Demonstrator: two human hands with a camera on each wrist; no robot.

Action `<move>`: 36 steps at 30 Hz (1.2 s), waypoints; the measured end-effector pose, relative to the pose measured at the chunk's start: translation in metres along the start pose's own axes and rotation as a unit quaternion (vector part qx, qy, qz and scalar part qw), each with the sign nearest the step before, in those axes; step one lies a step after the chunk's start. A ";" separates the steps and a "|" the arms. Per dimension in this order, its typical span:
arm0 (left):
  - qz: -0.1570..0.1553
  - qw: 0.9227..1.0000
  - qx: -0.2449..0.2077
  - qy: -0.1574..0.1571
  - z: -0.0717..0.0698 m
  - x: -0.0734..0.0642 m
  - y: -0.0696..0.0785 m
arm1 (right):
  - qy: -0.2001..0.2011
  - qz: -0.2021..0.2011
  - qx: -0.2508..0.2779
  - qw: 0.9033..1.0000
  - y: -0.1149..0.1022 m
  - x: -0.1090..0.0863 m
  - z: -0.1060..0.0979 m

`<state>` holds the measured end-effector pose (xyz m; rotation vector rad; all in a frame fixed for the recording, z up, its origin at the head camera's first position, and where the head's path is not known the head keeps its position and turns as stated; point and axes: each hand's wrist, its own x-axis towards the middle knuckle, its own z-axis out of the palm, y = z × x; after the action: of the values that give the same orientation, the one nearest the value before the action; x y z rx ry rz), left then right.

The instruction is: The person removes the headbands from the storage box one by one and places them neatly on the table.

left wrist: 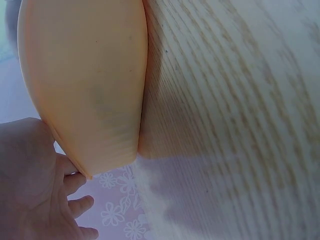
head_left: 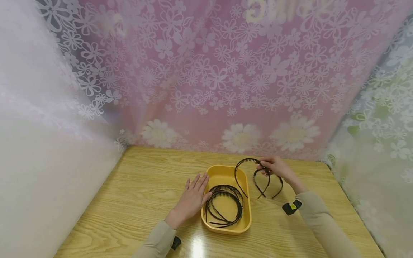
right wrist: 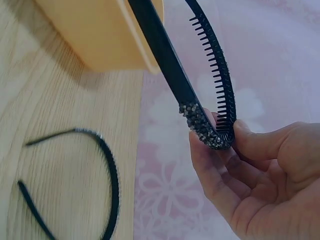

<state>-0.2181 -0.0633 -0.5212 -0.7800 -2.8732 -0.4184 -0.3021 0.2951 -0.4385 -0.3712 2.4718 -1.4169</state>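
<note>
The right hand [head_left: 274,167] is pinching a black toothed headband [right wrist: 170,65] between thumb and fingers, its gritty, sparkly crown sitting right at the fingertips. Below that hand, a second headband [head_left: 282,186] is lying on the wooden table [head_left: 155,172]. The left hand [head_left: 190,199] is resting against the near side of a yellow tray [head_left: 226,231], its fingers straight and slightly spread. Inside the tray, between the two hands, several more black headbands [head_left: 240,211] are lying in an overlapping pile. Just behind the right hand, a black wrist camera [head_left: 290,208] is carrying a yellow label [head_left: 293,206] (too small to read). Beyond both hands, a pink flowered curtain [head_left: 206,89] is showing pale lettering [head_left: 255,10], perhaps including a G, though it is blurred.
</note>
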 end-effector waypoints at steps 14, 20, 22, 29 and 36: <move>0.001 1.000 0.006 -0.004 0.002 0.001 -0.002 | 0.027 0.023 -0.021 0.999 0.028 -0.020 -0.029; 0.001 1.000 0.001 -0.002 0.001 0.001 -0.001 | 0.041 0.040 -0.033 0.998 0.042 -0.029 -0.043; 0.001 1.000 0.001 -0.001 0.002 0.000 -0.002 | 0.041 0.040 -0.035 0.998 0.048 -0.032 -0.047; 0.002 1.000 0.006 -0.003 0.003 0.000 -0.002 | 0.057 0.048 -0.025 0.997 0.066 -0.040 -0.066; 0.000 1.000 0.007 -0.004 0.004 0.000 -0.003 | 0.067 0.054 -0.035 0.996 0.075 -0.050 -0.085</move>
<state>-0.2201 -0.0644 -0.5255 -0.7830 -2.8808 -0.3966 -0.2917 0.4170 -0.4572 -0.1573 2.6102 -1.3567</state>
